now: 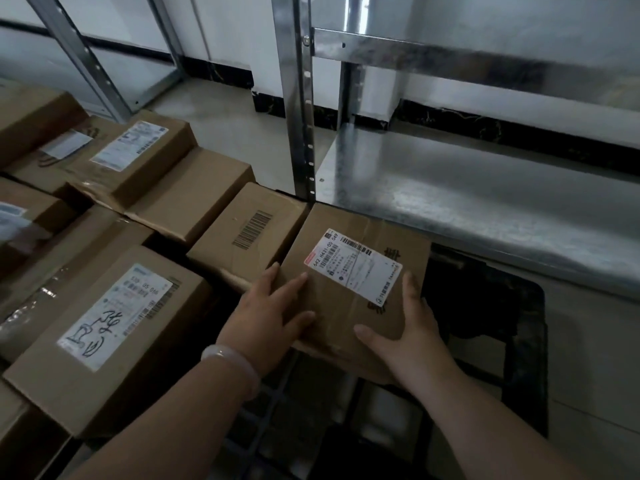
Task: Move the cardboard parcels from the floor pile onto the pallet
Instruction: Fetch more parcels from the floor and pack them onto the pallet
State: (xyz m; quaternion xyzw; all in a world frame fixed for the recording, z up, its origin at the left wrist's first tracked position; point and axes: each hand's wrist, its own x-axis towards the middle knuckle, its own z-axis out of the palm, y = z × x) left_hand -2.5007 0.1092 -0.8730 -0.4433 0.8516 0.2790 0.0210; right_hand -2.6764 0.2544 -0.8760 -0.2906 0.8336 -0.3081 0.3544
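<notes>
1. Head view, the only view. Both hands are on one cardboard parcel [341,308] with a white shipping label on its top face.
2. Left hand [266,313]: fingers laid over the parcel's top left edge, thumb against the near side. It grips that corner. Pale bracelet [235,362] on the wrist.
3. Right hand [405,334]: thumb on top at the near right corner, fingers out of sight beneath. It holds the parcel from below.
4. Parcel position: above the black pallet [491,306], just beside a barcoded parcel [247,237] on its left, with the far edge close to the front lip of a metal shelf [467,202]. Cannot tell whether it rests on the pallet or is clear of it. The near edge looks raised.
5. Progress, as a judgement: several parcels are already set to the left, among them one with handwriting on its label [114,334]. They appear to sit on the same pallet, since grid shows beneath their near edge.
6. This parcel seems about to fill the open slot at the right end of the row.
7. Bare pallet surface shows near and right, so room is left. The floor pile is out of frame, so the number remaining is unknown
</notes>
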